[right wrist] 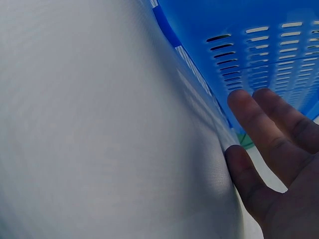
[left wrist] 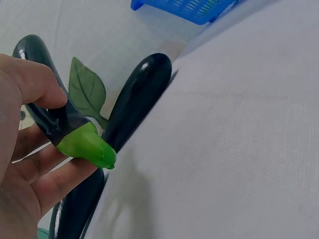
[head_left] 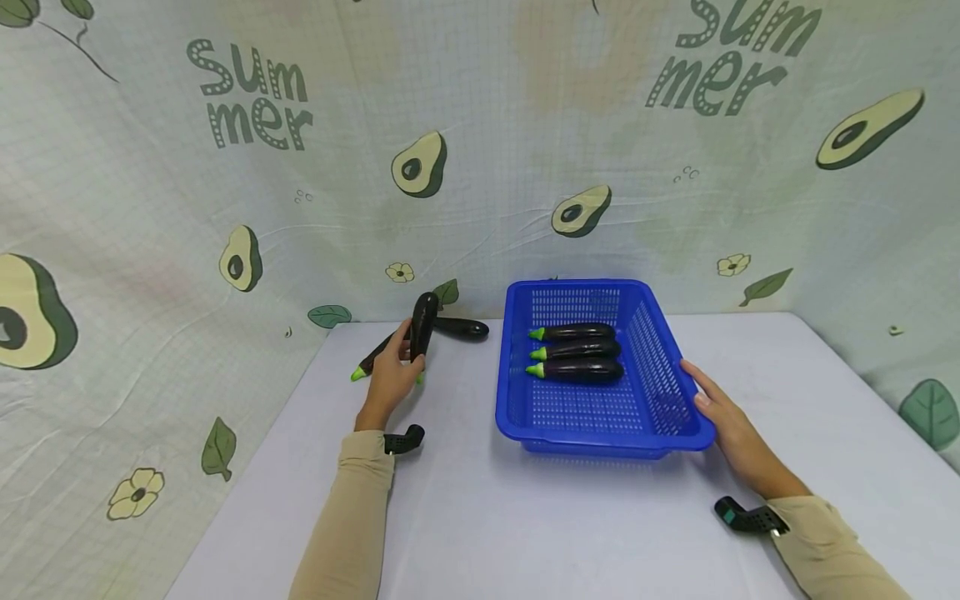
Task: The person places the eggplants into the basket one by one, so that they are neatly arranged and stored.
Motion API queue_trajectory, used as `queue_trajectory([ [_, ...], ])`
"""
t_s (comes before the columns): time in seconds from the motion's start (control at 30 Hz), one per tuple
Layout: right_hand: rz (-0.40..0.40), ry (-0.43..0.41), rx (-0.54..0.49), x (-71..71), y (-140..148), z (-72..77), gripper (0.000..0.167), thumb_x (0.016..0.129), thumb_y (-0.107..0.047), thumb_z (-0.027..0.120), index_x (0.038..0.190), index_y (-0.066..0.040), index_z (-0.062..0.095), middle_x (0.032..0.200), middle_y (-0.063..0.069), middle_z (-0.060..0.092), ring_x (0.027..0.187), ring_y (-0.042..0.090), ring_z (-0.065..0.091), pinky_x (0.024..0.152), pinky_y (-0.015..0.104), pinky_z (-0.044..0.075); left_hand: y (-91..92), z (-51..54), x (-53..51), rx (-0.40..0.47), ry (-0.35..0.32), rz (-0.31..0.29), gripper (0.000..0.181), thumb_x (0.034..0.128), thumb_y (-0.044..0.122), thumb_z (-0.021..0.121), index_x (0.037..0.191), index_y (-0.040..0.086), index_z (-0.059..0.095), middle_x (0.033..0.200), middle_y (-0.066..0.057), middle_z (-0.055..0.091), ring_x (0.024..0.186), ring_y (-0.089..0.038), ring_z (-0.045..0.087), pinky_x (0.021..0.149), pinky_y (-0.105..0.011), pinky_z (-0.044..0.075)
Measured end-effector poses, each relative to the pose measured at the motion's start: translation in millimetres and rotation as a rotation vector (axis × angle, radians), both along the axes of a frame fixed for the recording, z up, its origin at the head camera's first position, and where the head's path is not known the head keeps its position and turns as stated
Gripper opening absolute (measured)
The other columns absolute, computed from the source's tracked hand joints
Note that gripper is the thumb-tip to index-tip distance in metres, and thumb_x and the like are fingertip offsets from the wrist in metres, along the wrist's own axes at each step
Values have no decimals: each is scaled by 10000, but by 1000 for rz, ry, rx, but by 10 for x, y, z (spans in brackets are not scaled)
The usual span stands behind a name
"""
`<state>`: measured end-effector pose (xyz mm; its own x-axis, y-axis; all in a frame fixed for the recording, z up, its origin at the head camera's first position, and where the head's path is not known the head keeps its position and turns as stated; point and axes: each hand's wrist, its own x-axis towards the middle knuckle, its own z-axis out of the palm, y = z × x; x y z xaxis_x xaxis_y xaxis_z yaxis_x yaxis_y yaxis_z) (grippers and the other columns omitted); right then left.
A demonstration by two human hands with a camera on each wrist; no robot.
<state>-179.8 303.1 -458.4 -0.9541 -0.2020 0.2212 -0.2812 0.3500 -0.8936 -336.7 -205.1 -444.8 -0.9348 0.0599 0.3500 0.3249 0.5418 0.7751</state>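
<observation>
My left hand (head_left: 392, 379) grips a dark eggplant (head_left: 423, 323), tilted up with its rounded end on top; in the left wrist view the thumb presses the held eggplant (left wrist: 36, 50) beside its green cap. Behind that hand (left wrist: 30, 124), two more eggplants lie on the table: one (head_left: 463, 329) to the right, another (head_left: 372, 358) to the left. At the right side of the blue basket (head_left: 606, 442), my right hand (head_left: 738, 429) touches the rim. The right wrist view shows straight fingers (right wrist: 274, 139) against the slotted outer wall (right wrist: 199, 25). Three eggplants (head_left: 577, 350) lie stacked in a column inside the basket.
A white cloth covers the table (head_left: 585, 533). Behind it and at the sides hangs a pale curtain (head_left: 495, 100) printed with avocados, leaves and lettering. The basket stands right of the loose eggplants, near the table's back edge.
</observation>
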Motion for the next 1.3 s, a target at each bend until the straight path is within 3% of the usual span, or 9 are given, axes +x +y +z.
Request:
queue_trajectory([
  [0.63, 2, -4, 2, -3, 3, 2, 535, 1113, -332, 248, 1626, -300, 98, 1669, 149, 15, 1479, 472, 34, 947, 30, 240, 245, 116, 33, 53, -40, -97, 762, 935, 163, 705, 1577, 310, 322, 1270, -159, 584, 1083, -261, 656, 860, -463, 533],
  [0.93, -7, -20, 4, 3, -6, 4, 540, 1110, -356, 254, 1624, -317, 95, 1675, 116, 5, 1474, 490, 14, 966, 66, 209, 382, 183, 76, 40, 16, -152, 746, 922, 126, 719, 1564, 275, 368, 1239, -161, 626, 1045, -264, 672, 850, -445, 549],
  [1.3, -10, -22, 0, 4, -6, 7, 541, 1109, -359, 254, 1624, -317, 94, 1675, 115, 3, 1476, 485, 8, 970, 69, 198, 492, 262, 125, 26, 96, -194, 747, 929, 107, 716, 1554, 330, 374, 1254, -147, 625, 1011, -246, 671, 782, -364, 582],
])
